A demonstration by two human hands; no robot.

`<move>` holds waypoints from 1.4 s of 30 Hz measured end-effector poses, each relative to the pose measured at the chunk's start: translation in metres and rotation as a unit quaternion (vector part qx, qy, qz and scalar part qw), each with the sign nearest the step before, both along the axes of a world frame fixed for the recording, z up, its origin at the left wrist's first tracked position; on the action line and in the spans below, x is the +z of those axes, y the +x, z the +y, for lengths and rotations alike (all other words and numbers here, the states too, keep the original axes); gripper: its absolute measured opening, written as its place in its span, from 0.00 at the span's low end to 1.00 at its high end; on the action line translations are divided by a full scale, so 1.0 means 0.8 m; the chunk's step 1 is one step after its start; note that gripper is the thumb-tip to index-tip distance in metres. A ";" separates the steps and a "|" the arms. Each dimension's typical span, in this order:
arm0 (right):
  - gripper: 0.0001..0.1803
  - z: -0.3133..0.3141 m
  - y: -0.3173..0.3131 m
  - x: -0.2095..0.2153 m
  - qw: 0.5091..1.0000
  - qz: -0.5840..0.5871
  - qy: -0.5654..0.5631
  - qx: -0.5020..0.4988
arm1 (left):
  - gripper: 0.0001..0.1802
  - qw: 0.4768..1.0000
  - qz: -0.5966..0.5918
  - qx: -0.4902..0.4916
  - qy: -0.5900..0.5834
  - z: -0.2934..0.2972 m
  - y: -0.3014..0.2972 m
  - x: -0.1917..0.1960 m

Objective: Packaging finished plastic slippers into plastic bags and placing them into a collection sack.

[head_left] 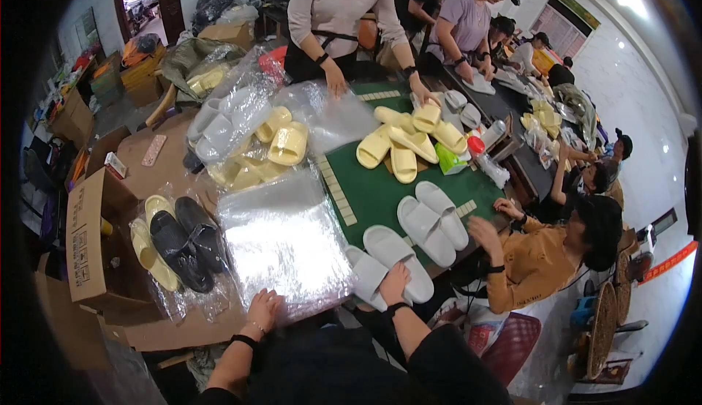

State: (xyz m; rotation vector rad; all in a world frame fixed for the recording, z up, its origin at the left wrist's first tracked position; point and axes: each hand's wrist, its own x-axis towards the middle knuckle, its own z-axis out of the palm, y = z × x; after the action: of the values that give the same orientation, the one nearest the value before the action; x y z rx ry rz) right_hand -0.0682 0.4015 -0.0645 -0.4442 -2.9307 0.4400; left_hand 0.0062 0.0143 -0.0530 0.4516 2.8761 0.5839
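Note:
My left hand [265, 311] rests on the near left corner of a stack of clear plastic bags [281, 237], fingers stretched out over the film. My right hand [395, 283] grips a pair of light grey slide slippers [391, 248] at the table's near edge; its fingertips are partly hidden between the two shoes. Just beyond, a second grey pair [433, 222] lies on the green table mat [362, 178]. Left of the bag stack are bagged black slippers [183, 240] and a bagged cream pair [151, 248].
Cream slippers [402, 141] are heaped across the table beside a red-lidded container [475, 147]. Bagged grey slippers [227, 123] pile up at the far left. An open cardboard box [88, 240] stands left. A co-worker in orange [537, 262] sits right; another in beige [344, 2] stands opposite.

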 end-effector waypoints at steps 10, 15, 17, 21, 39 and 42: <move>0.18 0.039 0.005 0.038 0.965 0.137 -0.205 0.086 | 0.21 0.997 -0.012 -0.064 0.032 0.015 -0.036 0.026; 0.23 0.031 0.103 0.069 0.919 0.162 -0.358 0.018 | 0.41 0.985 0.019 -0.065 -0.161 0.015 -0.040 0.027; 0.25 0.010 0.137 0.108 0.918 0.104 -0.383 0.020 | 0.42 0.996 -0.001 0.009 -0.084 0.007 -0.031 0.043; 0.25 -0.023 0.188 0.147 0.906 0.111 -0.409 0.003 | 0.35 0.995 0.015 -0.020 -0.099 -0.004 -0.038 0.020; 0.20 -0.087 0.205 0.178 0.952 0.035 -0.290 0.085 | 0.42 0.992 0.021 -0.095 -0.079 -0.016 -0.032 0.031; 0.19 -0.097 0.197 0.186 0.938 0.013 -0.322 0.130 | 0.34 0.995 0.026 -0.080 -0.051 -0.020 -0.028 0.013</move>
State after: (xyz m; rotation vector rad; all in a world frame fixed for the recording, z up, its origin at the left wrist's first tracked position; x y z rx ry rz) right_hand 0.0895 0.3238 0.0844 -0.1021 -2.7590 1.4410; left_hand -0.0163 -0.0014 -0.0422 0.6838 2.8654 0.4033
